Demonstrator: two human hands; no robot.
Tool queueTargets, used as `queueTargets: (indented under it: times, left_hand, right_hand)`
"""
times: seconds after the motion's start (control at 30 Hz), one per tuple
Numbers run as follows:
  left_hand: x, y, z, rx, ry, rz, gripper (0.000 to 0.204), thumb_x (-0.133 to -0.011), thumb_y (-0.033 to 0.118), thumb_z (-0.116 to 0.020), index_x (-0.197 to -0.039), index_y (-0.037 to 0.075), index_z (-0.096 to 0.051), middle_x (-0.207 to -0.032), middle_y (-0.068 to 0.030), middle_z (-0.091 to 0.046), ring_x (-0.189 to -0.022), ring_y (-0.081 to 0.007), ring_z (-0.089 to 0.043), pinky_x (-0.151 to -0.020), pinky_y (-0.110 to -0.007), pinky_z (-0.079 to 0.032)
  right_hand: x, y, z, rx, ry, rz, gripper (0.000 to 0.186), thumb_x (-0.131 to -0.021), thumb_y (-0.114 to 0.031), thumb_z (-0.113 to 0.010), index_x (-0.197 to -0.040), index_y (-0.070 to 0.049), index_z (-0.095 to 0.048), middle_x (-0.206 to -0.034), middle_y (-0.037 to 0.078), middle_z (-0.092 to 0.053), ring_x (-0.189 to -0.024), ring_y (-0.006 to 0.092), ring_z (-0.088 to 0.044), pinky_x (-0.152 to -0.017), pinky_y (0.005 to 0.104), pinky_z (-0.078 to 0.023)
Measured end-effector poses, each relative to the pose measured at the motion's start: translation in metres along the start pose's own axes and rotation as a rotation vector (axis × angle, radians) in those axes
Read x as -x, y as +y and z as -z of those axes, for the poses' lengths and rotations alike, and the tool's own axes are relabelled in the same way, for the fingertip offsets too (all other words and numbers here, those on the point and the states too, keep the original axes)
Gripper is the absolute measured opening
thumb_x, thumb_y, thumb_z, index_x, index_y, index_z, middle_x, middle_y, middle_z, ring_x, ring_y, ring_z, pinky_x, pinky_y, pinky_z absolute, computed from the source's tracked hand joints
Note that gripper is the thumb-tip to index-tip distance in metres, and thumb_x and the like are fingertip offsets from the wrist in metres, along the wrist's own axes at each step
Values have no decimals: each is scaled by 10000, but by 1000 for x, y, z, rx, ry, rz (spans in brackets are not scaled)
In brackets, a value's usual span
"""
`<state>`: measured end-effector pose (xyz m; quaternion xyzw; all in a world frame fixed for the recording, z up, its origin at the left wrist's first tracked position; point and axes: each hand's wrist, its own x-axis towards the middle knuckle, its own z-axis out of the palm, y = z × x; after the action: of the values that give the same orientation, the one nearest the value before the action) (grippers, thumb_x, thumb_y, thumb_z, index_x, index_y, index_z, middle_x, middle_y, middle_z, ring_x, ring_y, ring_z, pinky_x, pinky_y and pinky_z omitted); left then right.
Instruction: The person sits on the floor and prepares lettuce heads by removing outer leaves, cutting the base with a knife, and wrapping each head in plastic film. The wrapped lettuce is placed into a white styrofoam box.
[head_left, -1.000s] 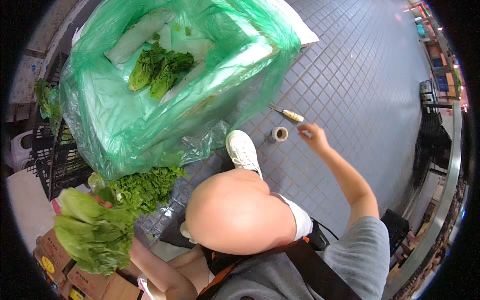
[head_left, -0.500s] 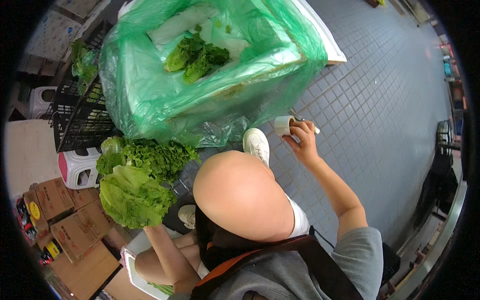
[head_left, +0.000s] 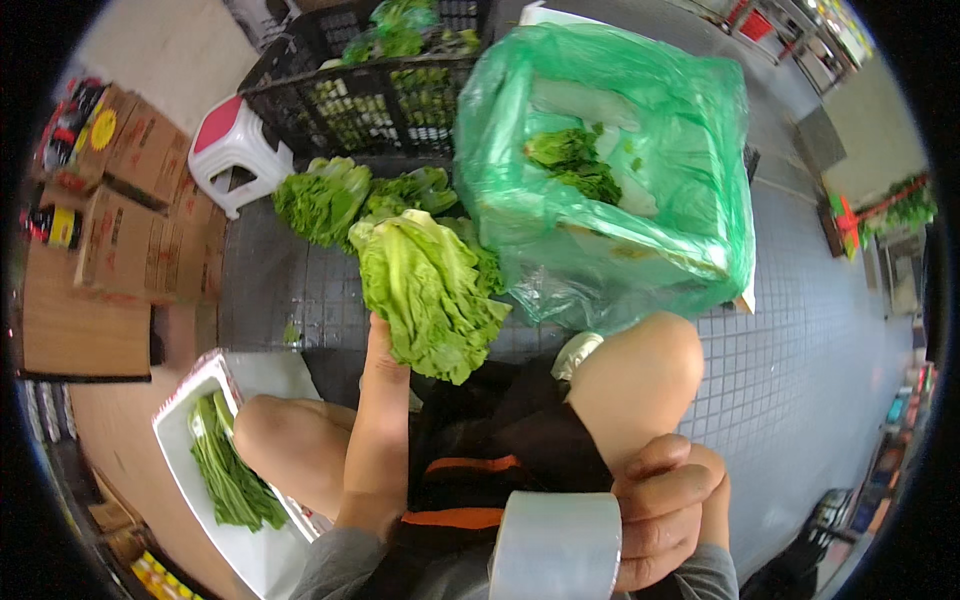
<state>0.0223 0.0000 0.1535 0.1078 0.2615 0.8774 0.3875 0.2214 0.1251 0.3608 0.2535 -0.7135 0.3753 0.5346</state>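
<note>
A head of leafy green lettuce (head_left: 430, 290) rests in my left hand (head_left: 384, 345), tilted with its pale stem end away from me. The leaves hide most of that hand's fingers. Large and close at the lower edge, a roll of whitish tape (head_left: 558, 545) is gripped by my right hand (head_left: 662, 505), its fingers curled at the roll's side. More lettuce heads (head_left: 325, 200) lie on the floor just beyond the held one. Right of them stands a box lined with a green plastic bag (head_left: 620, 240), with a few lettuce pieces (head_left: 575, 165) inside.
A black plastic crate (head_left: 370, 110) of greens stands at the back, beside a white stool (head_left: 235, 150) with a red top. Cardboard boxes (head_left: 140, 235) are stacked at left. A white foam box (head_left: 215, 540) with long leafy greens (head_left: 230, 470) sits by my left knee.
My view has swung left, so the scene sits farther right. My right hand has brought the tape roll in close to my body. The held lettuce now shows its pale ribs and stem end.
</note>
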Motion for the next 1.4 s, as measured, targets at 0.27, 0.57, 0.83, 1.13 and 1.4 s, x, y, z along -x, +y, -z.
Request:
queueTargets:
  times: [0.27,0.57,0.83,1.13,1.4]
  left_hand:
    - [22,27,-14,-266,71,-182,1055,-575,348,-828,-1376,63,-204,-1271,-117,-452,-1155,-267,-481,-940,-410,-424]
    - [13,31,-40,-488,216,-403,1082,-547,163,-821,-1393,43,-156,-1300,-146,-380,-1168,-254,-436,-961,-384,-389]
    - [12,16,-40,-609,276,-377,1028,-584,25,-753,-1390,19,-116,-1264,-157,-413,-1126,-224,-465,-936,-343,-403]
    - [21,24,-39,-527,223,-431,1149,-541,108,-816,-1401,24,-58,-1312,-171,-359,-1168,-237,-430,-969,-358,-365]
    - [15,18,-34,-365,296,-402,1149,-547,200,-857,-1401,25,-108,-1308,-162,-386,-1155,-234,-442,-960,-333,-374]
  right_hand:
    - [-4,-14,-25,-102,-118,-428,244,-688,-321,-763,-741,-146,-602,-619,-48,-576,-734,135,-504,-755,342,-339]
    - [-11,34,-33,23,-606,-803,98,-730,-115,-665,-803,-66,-623,-756,74,-594,-697,279,-568,-671,381,-434]
    - [16,105,-79,601,-868,-540,182,-694,-207,-677,-649,-81,-553,-614,72,-553,-564,271,-542,-597,364,-412]
    - [12,103,-98,718,-864,-520,180,-675,-191,-693,-641,-80,-556,-628,72,-567,-575,287,-542,-569,379,-421]
    - [6,96,-111,803,-901,-401,174,-659,-172,-698,-647,-69,-558,-608,91,-555,-570,307,-537,-568,386,-434]
